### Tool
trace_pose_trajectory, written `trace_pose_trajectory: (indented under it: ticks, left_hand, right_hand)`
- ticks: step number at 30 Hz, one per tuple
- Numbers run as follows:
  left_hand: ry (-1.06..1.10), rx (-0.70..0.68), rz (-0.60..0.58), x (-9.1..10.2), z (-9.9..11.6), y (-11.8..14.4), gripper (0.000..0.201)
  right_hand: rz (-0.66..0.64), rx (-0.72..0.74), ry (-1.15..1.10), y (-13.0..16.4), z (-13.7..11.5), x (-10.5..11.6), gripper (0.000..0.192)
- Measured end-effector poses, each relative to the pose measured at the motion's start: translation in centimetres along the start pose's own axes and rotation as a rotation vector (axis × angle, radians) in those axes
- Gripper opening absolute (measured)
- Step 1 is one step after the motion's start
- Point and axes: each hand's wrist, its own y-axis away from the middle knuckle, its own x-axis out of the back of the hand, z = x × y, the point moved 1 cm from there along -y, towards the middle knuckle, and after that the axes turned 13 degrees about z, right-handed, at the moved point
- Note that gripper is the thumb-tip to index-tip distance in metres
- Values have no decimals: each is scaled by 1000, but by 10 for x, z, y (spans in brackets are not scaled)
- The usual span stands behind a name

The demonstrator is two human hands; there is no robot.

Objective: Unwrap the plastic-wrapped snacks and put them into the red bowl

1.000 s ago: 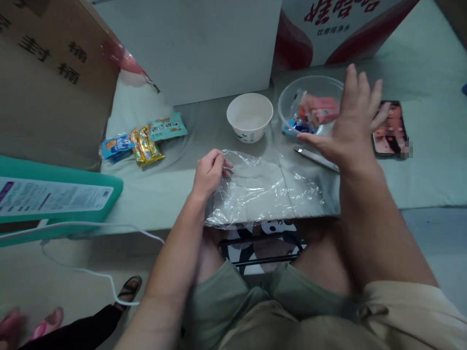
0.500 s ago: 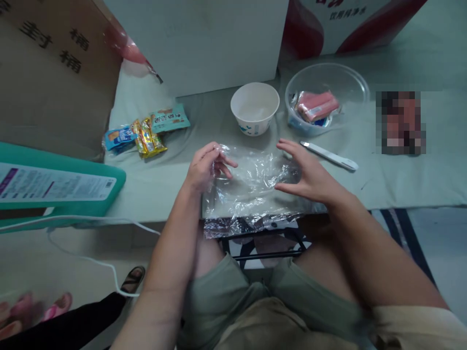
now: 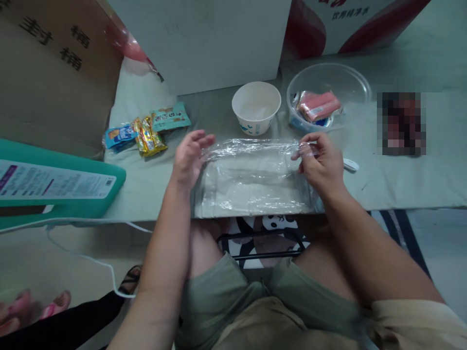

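Both hands grip a clear plastic film (image 3: 251,177) spread flat at the near edge of the table (image 3: 401,180). The left hand (image 3: 189,158) has its fingers loosely extended on the film's far left corner; the right hand (image 3: 321,163) pinches the far right corner. A paper bowl (image 3: 256,107) and a clear bowl (image 3: 328,95) stand just beyond the film

Low table (image 3: 401,184) covered with pale green cloth. Brown cardboard box (image 3: 51,78) with printed characters stands far left; white box (image 3: 204,43) and red-and-white carton (image 3: 346,24) behind. Beige floor (image 3: 54,272) carries a white cable (image 3: 91,262). Dim, even light.
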Motion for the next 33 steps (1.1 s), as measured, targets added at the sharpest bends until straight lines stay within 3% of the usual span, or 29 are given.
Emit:
trace_pose_trajectory:
  ticks: [3,6,9,11,14,17,20,28,33]
  left_hand:
    - [-133,118,-189,-3,-3,4,67]
    - [-185,61,-69,-3,-3,3,44]
    - [36,-15,76,0,1,1,37]
    - [94,74,13,-1,3,2,43]
    - [-62,241,-111,-9,4,7,42]
    - [-66,270,-36,-15,7,9,31]
    - [-3,284,29,-15,8,5,30]
    - [72,165,23,6,9,0,22]
    - [53,221,26,2,11,-1,23]
  right_hand:
    - [23,-4,-9,-2,2,-3,12]
    - [34,13,-30,-5,3,-4,15]
    - [38,6,-66,-6,3,-4,18]
    - [32,-2,-87,-6,3,-3,21]
    - [-13,-53,-120,-6,6,-3,30]
    - [-143,-136,-115,-6,13,-2,40]
    - [-263,-152,-50,-7,16,0,25]
    - [-82,34,-168,-3,1,17,30]
    - [-108,-48,-165,-7,5,12,27]
